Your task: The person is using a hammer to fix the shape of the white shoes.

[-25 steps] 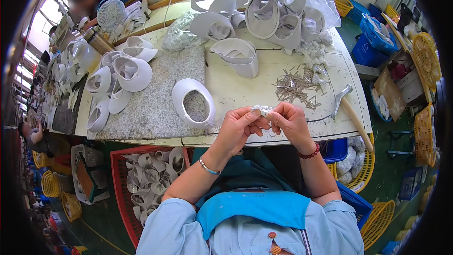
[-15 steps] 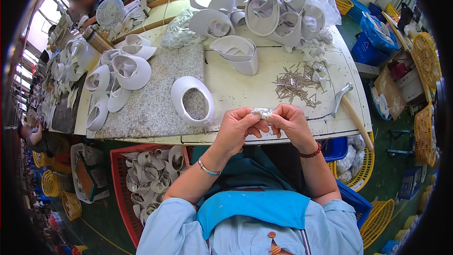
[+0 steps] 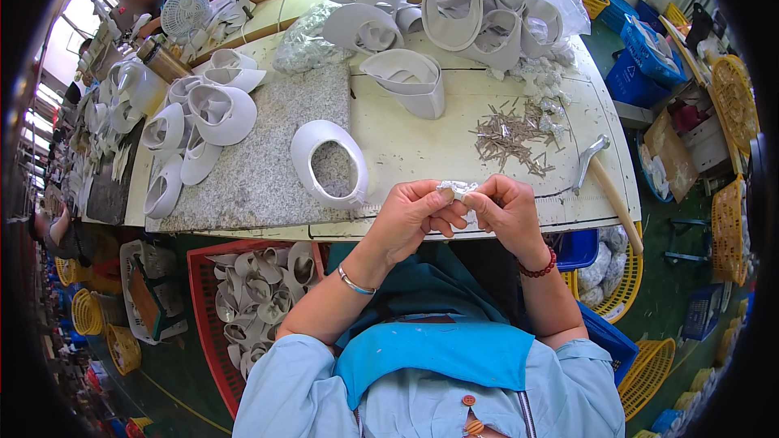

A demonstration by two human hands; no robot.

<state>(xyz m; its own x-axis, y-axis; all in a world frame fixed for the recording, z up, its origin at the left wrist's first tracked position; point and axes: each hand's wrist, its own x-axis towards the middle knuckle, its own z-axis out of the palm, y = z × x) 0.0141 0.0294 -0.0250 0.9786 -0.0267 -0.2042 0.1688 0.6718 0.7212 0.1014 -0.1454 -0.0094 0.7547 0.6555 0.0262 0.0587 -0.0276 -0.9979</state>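
Over the table's front edge, my left hand point(image 3: 415, 212) and my right hand point(image 3: 506, 209) pinch a small crumpled silvery-white piece point(image 3: 457, 187) between thumbs and fingertips. Its kind is unclear, as the fingers cover most of it. Left of my hands, a white ring-shaped piece, like a shoe upper point(image 3: 306, 161), lies partly on a speckled stone slab point(image 3: 272, 146). Beyond my right hand are a heap of thin brownish metal strips point(image 3: 507, 136) and crumpled clear plastic point(image 3: 552, 113). A wooden-handled hammer point(image 3: 614, 199) rests at the right edge of the table.
More white uppers stand on the slab's left side point(image 3: 223, 116) and at the table's back point(image 3: 454, 20). A red crate point(image 3: 203, 320) of white pieces sits below left. Blue and yellow baskets point(image 3: 647, 373) stand below right. Another person point(image 3: 138, 0) is at the far left.
Both hands stay together at the same spot, with fingers slightly shifted on the silvery-white piece. The view has tilted a little; nothing on the table has visibly been moved.
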